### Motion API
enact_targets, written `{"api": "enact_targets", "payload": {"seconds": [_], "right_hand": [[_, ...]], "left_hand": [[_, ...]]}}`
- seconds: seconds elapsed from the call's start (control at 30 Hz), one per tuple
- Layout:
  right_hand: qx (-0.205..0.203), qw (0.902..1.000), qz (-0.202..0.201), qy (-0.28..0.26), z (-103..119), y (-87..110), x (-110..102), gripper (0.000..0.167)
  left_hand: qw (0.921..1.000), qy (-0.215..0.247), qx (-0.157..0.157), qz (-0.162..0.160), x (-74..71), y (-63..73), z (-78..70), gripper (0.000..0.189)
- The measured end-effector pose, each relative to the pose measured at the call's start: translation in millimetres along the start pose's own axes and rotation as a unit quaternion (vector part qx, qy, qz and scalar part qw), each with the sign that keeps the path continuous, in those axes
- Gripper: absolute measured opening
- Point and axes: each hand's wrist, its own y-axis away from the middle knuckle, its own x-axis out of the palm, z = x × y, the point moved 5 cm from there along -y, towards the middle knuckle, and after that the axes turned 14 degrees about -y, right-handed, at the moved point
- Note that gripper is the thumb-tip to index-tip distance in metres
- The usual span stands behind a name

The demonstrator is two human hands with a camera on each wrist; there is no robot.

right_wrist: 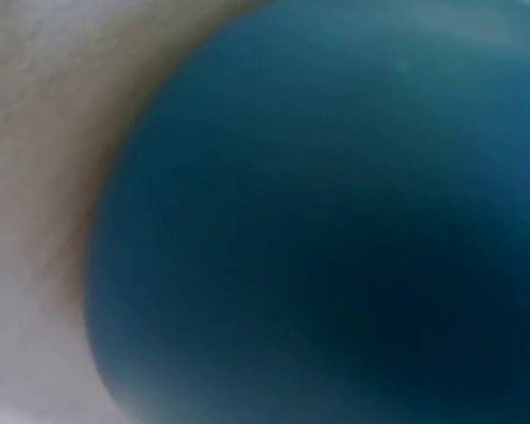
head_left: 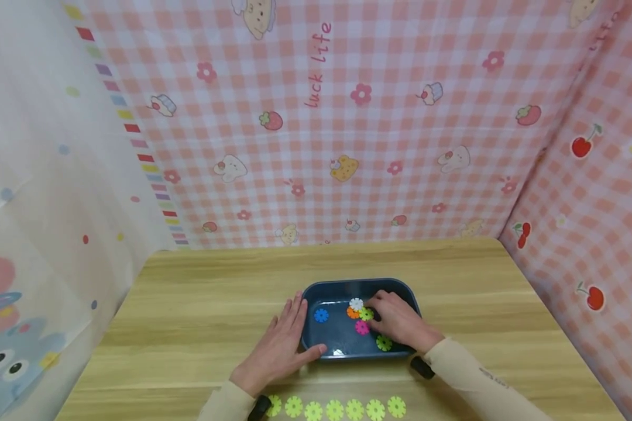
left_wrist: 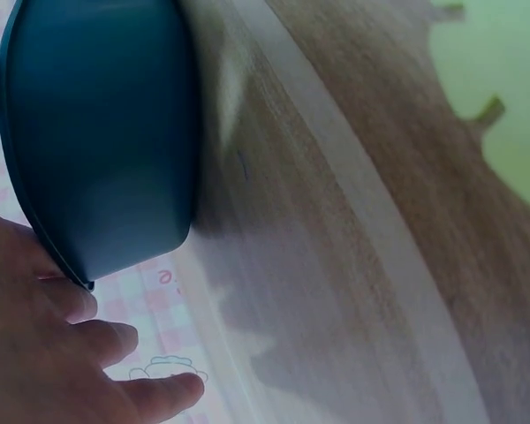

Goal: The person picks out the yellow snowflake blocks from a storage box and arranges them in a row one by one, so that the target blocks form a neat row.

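A dark blue tray (head_left: 342, 351) stands on the table with a few notched plastic discs inside. My left hand (head_left: 281, 345) rests against its left end, fingers straight along the outside and thumb at the near rim. In the left wrist view, the fingers (left_wrist: 106, 340) spread beside the tray wall (left_wrist: 106, 132). My right hand (head_left: 397, 318) reaches into the tray and pinches a yellow-green snowflake disc (head_left: 366, 314) between thumb and fingers. Next to it lie a white disc (head_left: 356, 304), an orange disc (head_left: 353, 313) and a pink disc (head_left: 362, 327).
A blue disc (head_left: 321, 316) lies at the tray's left, a green disc (head_left: 384, 342) near its front right. Several yellow-green discs (head_left: 335, 410) form a row along the table's near edge. Patterned cloth (head_left: 316, 146) hangs behind the table (head_left: 200, 304) and at both sides.
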Motion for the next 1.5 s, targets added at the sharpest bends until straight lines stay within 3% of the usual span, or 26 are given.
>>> {"api": "enact_targets", "payload": {"seconds": [0.2,0.5,0.67,0.8,0.93,1.13,1.5], "right_hand": [[-0.011,0.9998,0.008,0.012,1,0.9,5,0.041],[-0.052,0.9980,0.019,-0.029,4,4.2,3,0.025],[-0.033,0.9991,0.008,-0.025,3,0.1,2,0.039],[-0.009,0.9995,0.023,-0.017,2,-5.3,5,0.049],[-0.010,0.9993,0.032,-0.017,2,-8.2,8,0.041],[-0.028,0.9992,0.014,-0.023,1,-8.4,9,0.030],[-0.023,0.9985,0.014,-0.047,1,-7.4,9,0.030]], "left_hand": [[1.0000,0.009,-0.002,0.000,0.1,1.9,-1.0,0.103],[0.9999,0.015,-0.003,0.001,0.8,0.6,0.8,0.103],[0.9998,0.019,-0.003,0.003,1.1,0.5,1.2,0.103],[0.9998,0.021,-0.003,0.003,2.0,0.8,1.7,0.103],[0.9997,0.023,-0.006,0.007,2.9,0.1,2.0,0.104],[0.9996,0.024,-0.007,0.010,3.1,-0.9,1.6,0.104],[0.9996,0.028,-0.006,0.004,2.2,0.3,1.4,0.103]]}}
